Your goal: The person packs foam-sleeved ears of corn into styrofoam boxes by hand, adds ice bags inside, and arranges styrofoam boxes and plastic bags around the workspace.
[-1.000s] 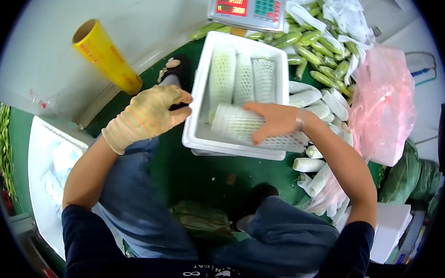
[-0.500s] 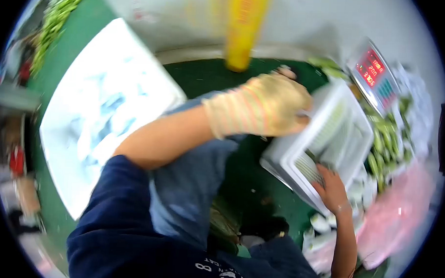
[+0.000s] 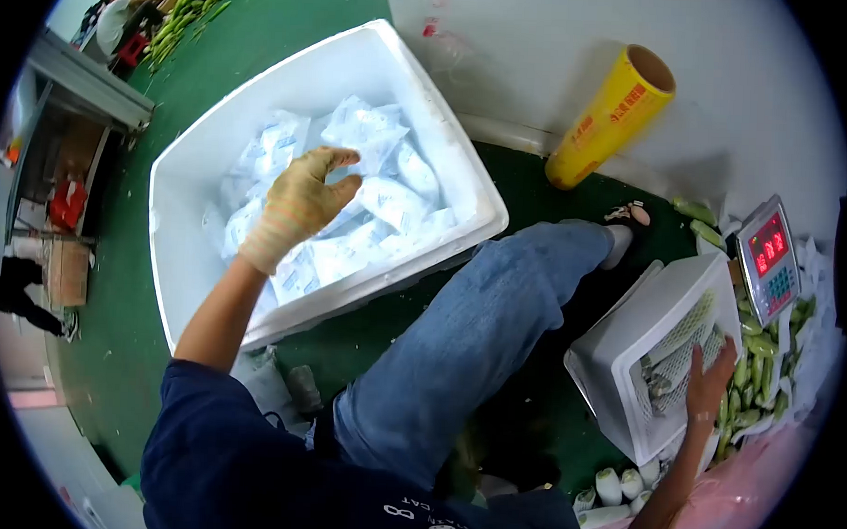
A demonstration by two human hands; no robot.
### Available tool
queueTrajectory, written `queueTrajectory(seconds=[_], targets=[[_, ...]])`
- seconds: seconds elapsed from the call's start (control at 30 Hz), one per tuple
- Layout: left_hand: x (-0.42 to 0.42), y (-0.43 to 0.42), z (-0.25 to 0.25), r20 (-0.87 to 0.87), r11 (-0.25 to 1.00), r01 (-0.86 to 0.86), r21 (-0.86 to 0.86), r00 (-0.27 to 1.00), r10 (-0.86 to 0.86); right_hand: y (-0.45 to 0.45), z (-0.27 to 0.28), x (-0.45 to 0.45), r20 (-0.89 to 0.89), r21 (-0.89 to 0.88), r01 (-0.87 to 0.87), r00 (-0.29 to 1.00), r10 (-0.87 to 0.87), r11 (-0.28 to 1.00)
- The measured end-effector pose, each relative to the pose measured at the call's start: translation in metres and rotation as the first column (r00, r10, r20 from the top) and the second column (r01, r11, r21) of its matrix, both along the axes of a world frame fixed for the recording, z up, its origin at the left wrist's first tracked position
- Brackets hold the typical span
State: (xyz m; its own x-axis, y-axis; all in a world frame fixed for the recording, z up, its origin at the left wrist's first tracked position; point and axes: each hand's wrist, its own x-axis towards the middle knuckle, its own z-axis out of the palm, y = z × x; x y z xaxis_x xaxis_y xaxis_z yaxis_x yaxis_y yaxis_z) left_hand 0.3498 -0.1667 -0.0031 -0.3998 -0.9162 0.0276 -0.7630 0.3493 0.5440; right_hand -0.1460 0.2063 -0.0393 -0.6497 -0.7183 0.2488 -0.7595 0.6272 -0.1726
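My left hand point(image 3: 309, 200), in a pale knitted glove, hangs over a large white foam box point(image 3: 200, 126). Its thumb and fingers are apart, with nothing visible between them. White-and-blue plastic pouches that look like ice packs point(image 3: 388, 203) fill the bottom of the box beneath it. On the other side, my bare right hand point(image 3: 712, 377) reaches over the edge of a tilted white crate point(image 3: 616, 374). Its fingers are spread and lie against the crate's inside. Grey-green slatted or netted contents point(image 3: 667, 366) show in the crate beside it; I cannot tell what they are.
A yellow roll point(image 3: 601, 121) leans by the wall. Right of the crate stand a scale with red digits point(image 3: 769, 258), long green vegetables point(image 3: 751, 369), white-wrapped pieces point(image 3: 612, 486) and a pink plastic bag point(image 3: 761, 491). Far left, a person point(image 3: 115, 21) sits near more green vegetables point(image 3: 185, 18).
My left hand has moved left from beside the crate to above the foam box. My right hand stays at the crate. The view has turned left.
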Motion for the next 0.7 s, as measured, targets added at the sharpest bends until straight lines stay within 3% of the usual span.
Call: queueTrajectory(seconds=[0.03,0.07,0.1,0.17,0.2,0.27,0.33,0.37,0.4,0.47,0.5,0.53,0.57,0.63,0.67,0.7], targets=[[0.008,-0.019,-0.023,0.157,0.985,0.165,-0.053,0.975,-0.155,0.01,-0.046,-0.031,-0.142,0.155,0.056,0.989,-0.033,0.986],[0.009,-0.034,-0.046,0.311,0.941,0.328,-0.084,0.906,-0.288,-0.002,-0.076,-0.022,-0.138,0.5,0.355,0.933,-0.331,0.79],[0.002,-0.038,-0.063,0.343,0.9,0.436,-0.008,0.847,-0.407,-0.008,-0.093,-0.016,-0.154,0.468,0.448,0.89,-0.429,0.762],[-0.016,-0.048,-0.095,0.474,0.797,0.583,0.157,0.664,-0.578,-0.022,-0.076,-0.009,-0.038,0.489,0.43,0.88,-0.474,0.759],[-0.02,-0.046,-0.114,0.452,0.77,0.615,0.169,0.646,-0.615,-0.007,-0.077,-0.027,0.055,0.465,0.311,0.924,-0.378,0.829],[-0.029,-0.061,-0.142,0.439,0.7,0.714,0.02,0.623,-0.648,-0.001,-0.051,-0.038,0.256,0.444,0.142,0.926,-0.276,0.885],[-0.02,-0.075,-0.166,0.35,0.625,0.772,-0.113,0.62,-0.702,-0.003,-0.012,-0.004,0.309,0.157,0.203,0.919,-0.243,0.967],[-0.02,-0.077,-0.167,0.297,0.623,0.774,-0.114,0.625,-0.722,0.008,-0.013,0.01,0.303,-0.043,0.144,0.945,-0.125,0.989],[-0.028,-0.071,-0.154,0.215,0.635,0.754,-0.169,0.657,-0.723,0.006,0.024,0.045,0.359,-0.073,0.066,0.933,-0.035,0.995],[-0.02,-0.07,-0.144,0.117,0.753,0.642,-0.145,0.767,-0.631,0.042,0.062,0.093,0.325,0.102,-0.175,0.936,0.134,0.979],[-0.017,-0.066,-0.134,0.135,0.828,0.551,-0.106,0.833,-0.537,0.064,0.085,0.118,0.4,0.196,-0.19,0.911,0.099,0.962],[-0.008,-0.07,-0.126,0.061,0.92,0.387,0.061,0.919,-0.39,0.085,0.109,0.137,0.449,0.236,-0.21,0.889,0.085,0.949],[-0.006,-0.066,-0.1,-0.057,0.928,0.285,0.24,0.958,-0.279,0.103,0.134,0.157,0.485,0.224,-0.141,0.874,0.015,0.964],[0.012,-0.074,-0.079,-0.392,0.949,0.225,0.22,0.911,-0.125,0.147,0.154,0.183,0.444,0.149,0.069,0.887,-0.129,0.986],[0.018,-0.074,-0.061,-0.464,0.962,0.169,0.217,0.885,-0.051,0.166,0.152,0.191,0.447,0.142,0.079,0.884,-0.135,0.987],[0.003,-0.062,-0.025,-0.562,0.963,0.257,0.083,0.81,-0.168,0.183,0.15,0.199,0.481,0.049,0.252,0.842,-0.244,0.967]])
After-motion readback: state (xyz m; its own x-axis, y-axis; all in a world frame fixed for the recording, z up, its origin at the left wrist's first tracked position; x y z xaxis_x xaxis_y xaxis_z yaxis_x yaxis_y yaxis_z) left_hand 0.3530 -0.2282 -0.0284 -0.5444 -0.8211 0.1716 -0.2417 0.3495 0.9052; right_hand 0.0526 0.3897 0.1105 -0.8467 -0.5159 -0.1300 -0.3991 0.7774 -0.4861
